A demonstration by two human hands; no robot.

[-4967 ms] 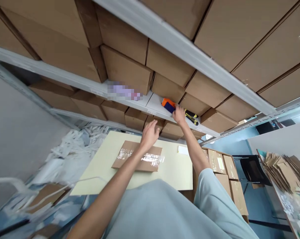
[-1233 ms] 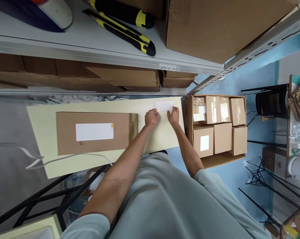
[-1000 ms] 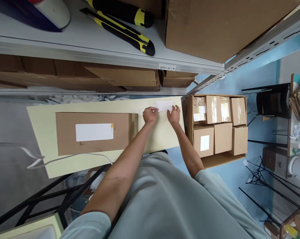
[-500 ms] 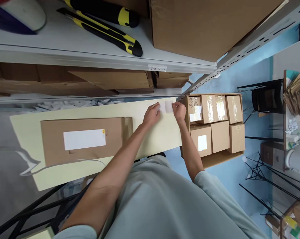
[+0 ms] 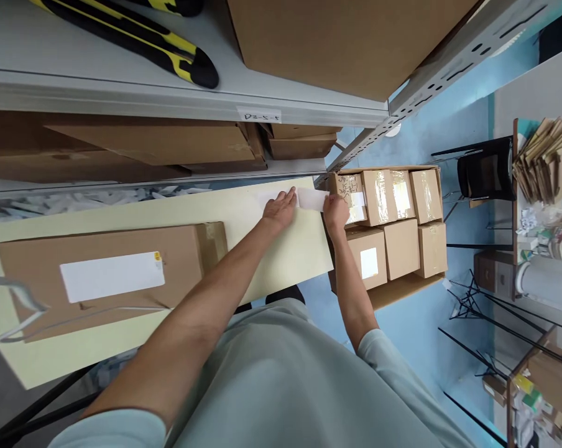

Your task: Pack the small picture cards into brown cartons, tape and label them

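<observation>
- The carton (image 5: 181, 267), towards nine o'clock in the view, lay flat on the bench (image 5: 299, 252). It looked shut and bore a white label (image 5: 113, 276) with a yellow mark (image 5: 158, 256) at its two o'clock corner, so this piece looked done.
- The cutter (image 5: 141, 36) lay on the shelf (image 5: 122, 96), towards eleven o'clock, and neither hand touched it.
- The left hand (image 5: 278, 213), near the centre, rested over the nine o'clock end of the slip (image 5: 311, 199). Its grip was released, the fingers stretched out; it seemed to steady rather than hold. What lay under the palm was hidden.
- The slip showed between the two hands, at the bench's three o'clock end and well apart from the carton. I could not tell whether it was one layer or two. It was on no box, so the handling of it looked partway through, with that much left.
- The right hand (image 5: 336, 213) had its grip clenched on the slip's three o'clock end, by the bench's edge.
- The big box (image 5: 388, 295), at three o'clock, held small boxes (image 5: 401, 249); some showed white labels, others none on the sides in view.
</observation>
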